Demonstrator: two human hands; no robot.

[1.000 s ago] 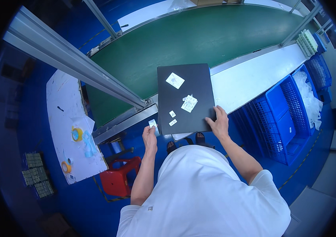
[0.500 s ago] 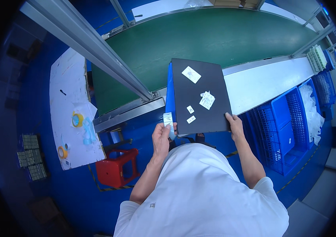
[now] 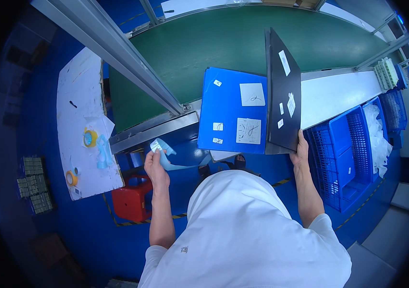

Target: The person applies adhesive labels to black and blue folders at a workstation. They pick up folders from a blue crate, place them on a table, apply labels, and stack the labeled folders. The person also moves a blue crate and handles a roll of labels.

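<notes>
My left hand [image 3: 158,169] pinches one end of a pale blue label strip [image 3: 181,167], which has a small white label near my fingers and curls off to the right. In my right hand [image 3: 301,152] is the lower right corner of a black board [image 3: 281,84], tipped up steeply, with several white labels on its face. A second dark edge shows just behind it. Left of the black board lies a flat blue board [image 3: 226,108] bearing several white labels with handwritten marks; its right side is hidden behind the black one.
A green-topped bench [image 3: 243,36] spans the far side, with a white ledge [image 3: 336,96] along its front. Blue plastic crates [image 3: 343,156] stand at the right. A white table [image 3: 82,91] with tape rolls [image 3: 89,138] and a red stool [image 3: 130,204] are at the left.
The black board has swung up and to the right with my right hand, baring the blue board. My left hand has moved left and away with the label strip.
</notes>
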